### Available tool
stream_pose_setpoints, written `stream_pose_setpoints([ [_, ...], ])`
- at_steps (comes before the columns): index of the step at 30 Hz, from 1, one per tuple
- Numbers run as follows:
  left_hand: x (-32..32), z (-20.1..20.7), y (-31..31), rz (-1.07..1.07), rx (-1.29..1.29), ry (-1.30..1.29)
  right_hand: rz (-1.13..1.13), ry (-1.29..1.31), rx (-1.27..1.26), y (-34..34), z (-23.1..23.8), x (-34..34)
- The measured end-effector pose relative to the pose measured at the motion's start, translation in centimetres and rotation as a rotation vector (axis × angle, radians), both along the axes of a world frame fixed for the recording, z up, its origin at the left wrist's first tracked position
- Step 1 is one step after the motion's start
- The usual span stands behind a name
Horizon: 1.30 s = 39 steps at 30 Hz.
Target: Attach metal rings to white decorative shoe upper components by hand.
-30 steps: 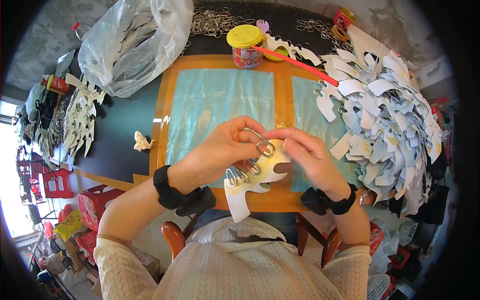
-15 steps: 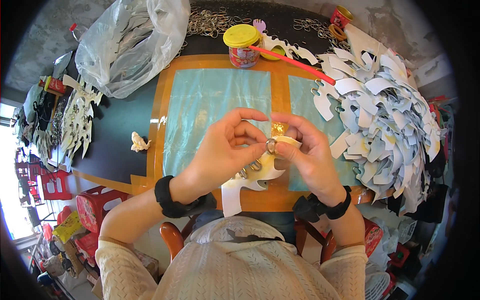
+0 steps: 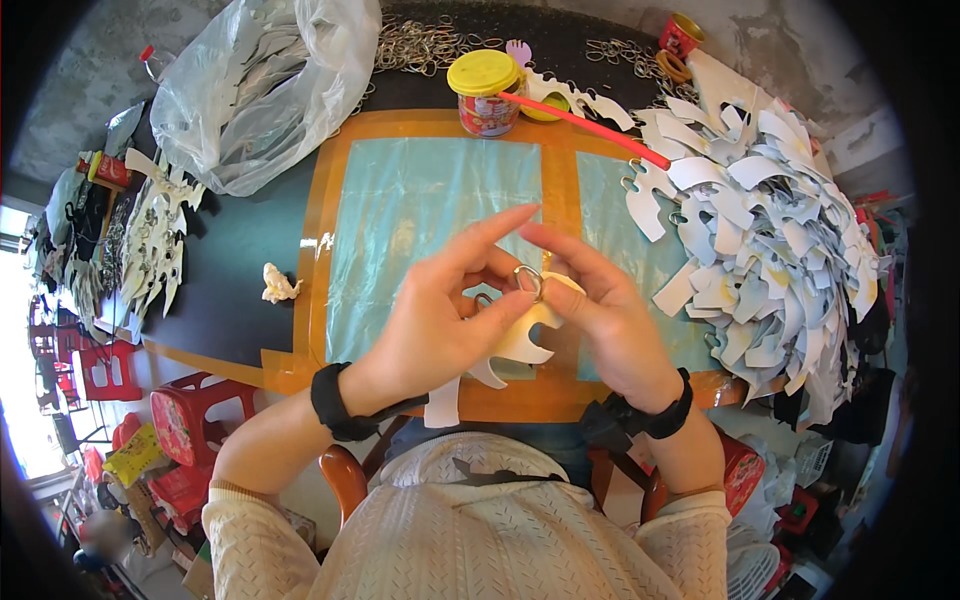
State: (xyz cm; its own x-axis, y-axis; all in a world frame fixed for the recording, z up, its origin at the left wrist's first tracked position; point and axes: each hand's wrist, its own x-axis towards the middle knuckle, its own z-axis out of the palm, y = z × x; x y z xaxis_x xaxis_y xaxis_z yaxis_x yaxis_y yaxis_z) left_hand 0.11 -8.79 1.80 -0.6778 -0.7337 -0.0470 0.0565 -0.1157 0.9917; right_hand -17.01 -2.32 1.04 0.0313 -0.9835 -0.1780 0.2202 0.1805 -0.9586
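In front of my body, above the table, both hands meet at a white cut-out piece (image 3: 524,345) with a scalloped edge. My left hand (image 3: 425,315) is closed, its thumb and fingers pinching a metal ring (image 3: 528,279) at the piece's upper end. My right hand (image 3: 612,325) grips that same end between thumb and fingers, index finger stretched out. A second metal ring (image 3: 484,299) shows partly behind my left fingers. The piece's lower strip hangs below my left hand. My fingers hide exactly how the upper ring sits on the piece.
Blue sheets (image 3: 400,210) are taped to the table with orange tape (image 3: 320,190). White pieces (image 3: 770,230) form a large heap at right. At the back stand a yellow-lidded tub (image 3: 486,95) with a red stick (image 3: 590,132), loose rings (image 3: 425,45) and a plastic bag (image 3: 240,140).
The white piece has turned and tilted between my hands, and its ring now stands more upright. My right hand has shifted slightly left and its index finger has straightened.
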Motion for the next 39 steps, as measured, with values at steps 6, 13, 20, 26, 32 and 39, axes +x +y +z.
stream_pose_setpoints([
  [6,0.7,0.3,-0.6,-0.020,0.108,0.041,0.090,-0.694,0.241,-0.3,1.3,-0.2],
  [13,0.7,1.5,0.1,-0.038,-0.040,-0.179,-0.037,0.928,-0.741,0.5,1.5,-2.1],
  [20,0.6,2.0,0.4,-0.119,-0.339,-0.301,0.145,1.295,-0.944,0.1,2.2,-1.6],
  [26,0.7,1.0,0.3,-0.117,0.061,-0.062,0.100,1.401,-1.049,1.5,2.2,-0.9],
  [32,0.4,1.6,0.5,-0.179,0.754,0.045,-0.150,1.488,-1.320,2.3,0.2,-0.7],
  [39,0.7,1.0,0.9,-0.228,0.748,0.005,-0.175,1.529,-1.372,2.2,0.3,-0.6],
])
